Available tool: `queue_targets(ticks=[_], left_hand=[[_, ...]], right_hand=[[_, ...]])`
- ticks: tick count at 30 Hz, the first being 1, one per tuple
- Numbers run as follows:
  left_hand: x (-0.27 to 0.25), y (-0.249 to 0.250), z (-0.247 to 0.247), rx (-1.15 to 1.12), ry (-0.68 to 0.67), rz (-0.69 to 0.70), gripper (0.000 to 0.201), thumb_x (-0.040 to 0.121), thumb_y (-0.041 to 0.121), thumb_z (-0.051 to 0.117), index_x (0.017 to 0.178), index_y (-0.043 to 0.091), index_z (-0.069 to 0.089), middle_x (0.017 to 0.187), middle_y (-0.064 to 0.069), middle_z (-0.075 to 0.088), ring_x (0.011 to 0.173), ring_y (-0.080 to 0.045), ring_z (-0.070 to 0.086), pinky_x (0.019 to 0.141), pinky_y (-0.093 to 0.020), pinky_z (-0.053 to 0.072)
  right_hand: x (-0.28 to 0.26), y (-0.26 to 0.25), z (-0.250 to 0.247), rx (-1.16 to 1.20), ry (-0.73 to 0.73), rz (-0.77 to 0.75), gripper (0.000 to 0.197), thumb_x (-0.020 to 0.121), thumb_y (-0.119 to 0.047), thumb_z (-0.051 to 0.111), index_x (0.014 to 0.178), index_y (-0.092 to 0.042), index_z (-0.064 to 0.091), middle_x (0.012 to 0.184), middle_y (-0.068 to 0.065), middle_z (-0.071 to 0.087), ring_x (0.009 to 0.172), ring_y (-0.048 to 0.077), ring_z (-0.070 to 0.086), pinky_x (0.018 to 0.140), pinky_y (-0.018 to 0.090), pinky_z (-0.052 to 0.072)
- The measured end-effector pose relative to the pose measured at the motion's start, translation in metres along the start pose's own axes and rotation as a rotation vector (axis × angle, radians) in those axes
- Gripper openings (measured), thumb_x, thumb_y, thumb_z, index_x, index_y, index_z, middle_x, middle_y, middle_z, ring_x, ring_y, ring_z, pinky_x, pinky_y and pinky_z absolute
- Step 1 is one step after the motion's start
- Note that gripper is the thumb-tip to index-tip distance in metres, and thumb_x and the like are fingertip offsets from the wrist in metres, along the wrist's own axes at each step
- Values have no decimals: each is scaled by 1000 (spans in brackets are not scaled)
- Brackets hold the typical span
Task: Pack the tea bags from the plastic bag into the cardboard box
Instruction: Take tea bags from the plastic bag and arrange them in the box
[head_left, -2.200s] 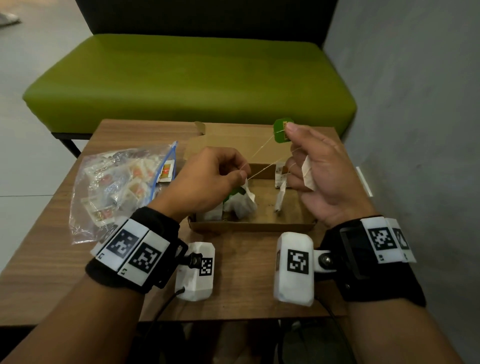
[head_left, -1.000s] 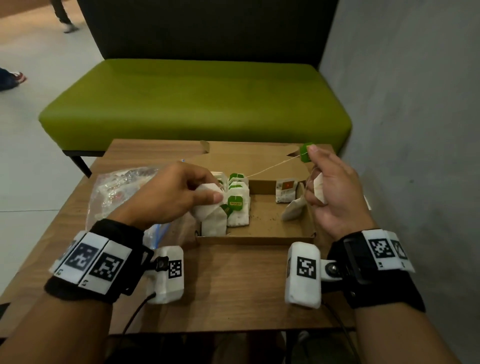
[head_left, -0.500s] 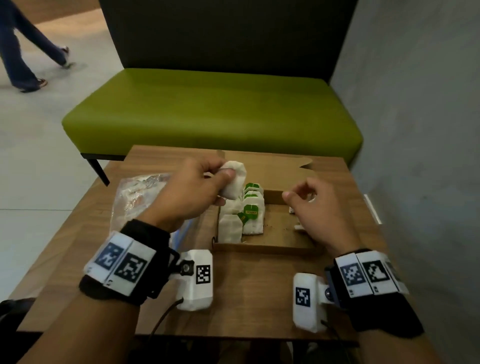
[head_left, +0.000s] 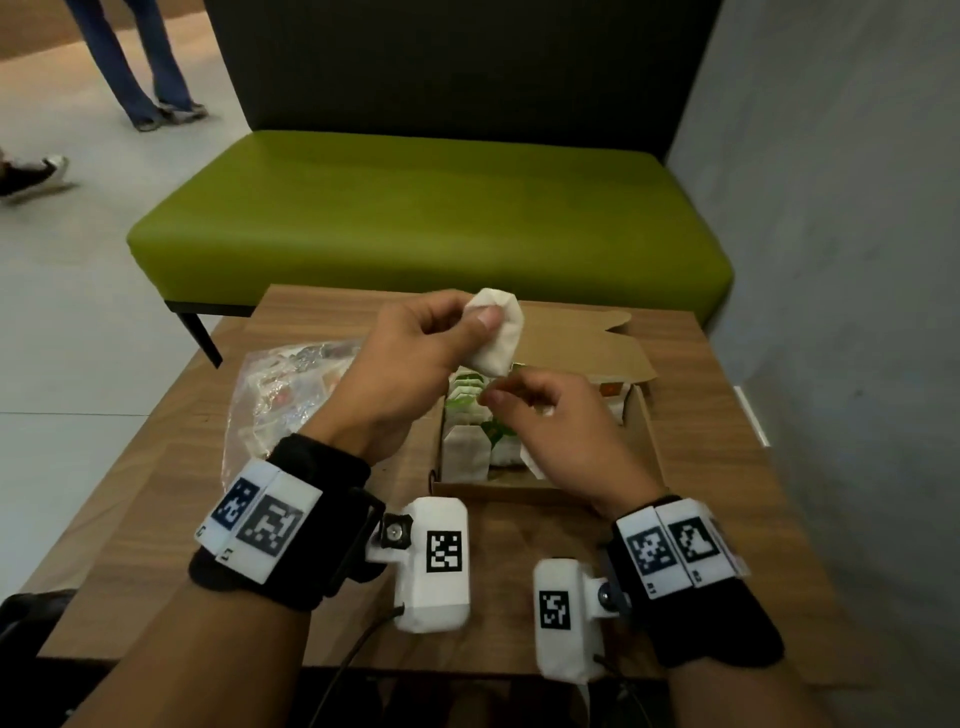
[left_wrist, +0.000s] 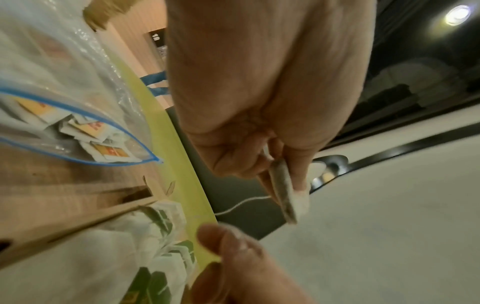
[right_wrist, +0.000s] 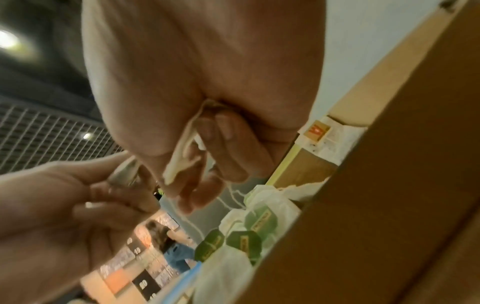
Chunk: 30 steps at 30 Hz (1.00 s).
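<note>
My left hand (head_left: 457, 325) pinches a white tea bag (head_left: 496, 338) between thumb and fingers, lifted above the open cardboard box (head_left: 647, 436). In the left wrist view the tea bag (left_wrist: 284, 197) shows edge-on with its string trailing down. My right hand (head_left: 524, 400) hovers over the box just below the bag, fingers curled round a torn white paper wrapper (right_wrist: 182, 156). Several tea bags (head_left: 470, 421) with green tags stand in the box's left end. The clear plastic bag (head_left: 280, 395) with wrapped tea bags lies left of the box.
The box sits on a small wooden table (head_left: 727, 467). A green bench (head_left: 431, 218) stands behind it and a grey wall (head_left: 841, 260) closes the right side. A person's legs (head_left: 135, 62) are on the floor at far left. A wrapped tea bag (head_left: 610, 389) lies at the box's back right.
My left hand has raised the tea bag higher over the box. My right hand moved left toward it, from the box's right side, having let go of the green tag it held out earlier.
</note>
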<state>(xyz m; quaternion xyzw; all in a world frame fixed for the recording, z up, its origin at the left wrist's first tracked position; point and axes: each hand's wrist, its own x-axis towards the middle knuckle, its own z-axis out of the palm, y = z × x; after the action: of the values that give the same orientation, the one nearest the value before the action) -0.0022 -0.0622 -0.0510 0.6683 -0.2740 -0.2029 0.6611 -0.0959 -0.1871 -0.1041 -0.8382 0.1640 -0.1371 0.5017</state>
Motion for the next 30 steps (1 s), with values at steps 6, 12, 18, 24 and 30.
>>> queue_targets(ticks=[6, 12, 18, 24, 30], left_hand=[[-1, 4, -11, 100, -21, -21, 15, 98, 15, 57, 96, 12, 72, 80, 4, 71, 69, 0, 61, 55, -10, 42], [-1, 2, -4, 101, -125, -67, 16, 97, 20, 60, 102, 18, 75, 99, -10, 74, 75, -7, 66, 60, -21, 50], [7, -3, 1, -29, 94, -35, 10, 91, 14, 68, 88, 15, 77, 82, -2, 76, 75, -9, 68, 64, -21, 52], [8, -5, -1, -92, 188, -70, 16, 95, 14, 63, 102, 5, 73, 59, 13, 66, 52, 3, 57, 48, -9, 41], [14, -12, -10, -195, 282, -181, 15, 95, 18, 65, 103, 7, 71, 69, -3, 61, 54, -5, 52, 46, -13, 43]], right_hand=[[-3, -4, -10, -134, 311, -17, 35, 83, -35, 78, 111, -35, 58, 122, -9, 55, 108, 7, 52, 76, 16, 38], [0, -16, -2, 265, 14, -134, 34, 94, -13, 67, 120, -35, 63, 117, -15, 70, 113, -4, 62, 91, 19, 51], [-3, -10, 6, 146, -61, -19, 13, 99, -28, 63, 89, -31, 72, 92, -6, 75, 95, 9, 69, 94, 41, 54], [-7, -11, 12, -191, 39, -49, 13, 94, -43, 67, 92, -32, 74, 124, -10, 54, 113, 9, 54, 89, 34, 47], [-11, -11, 10, -187, 169, -153, 15, 91, -41, 70, 86, -28, 74, 119, -8, 53, 101, 5, 55, 77, 28, 47]])
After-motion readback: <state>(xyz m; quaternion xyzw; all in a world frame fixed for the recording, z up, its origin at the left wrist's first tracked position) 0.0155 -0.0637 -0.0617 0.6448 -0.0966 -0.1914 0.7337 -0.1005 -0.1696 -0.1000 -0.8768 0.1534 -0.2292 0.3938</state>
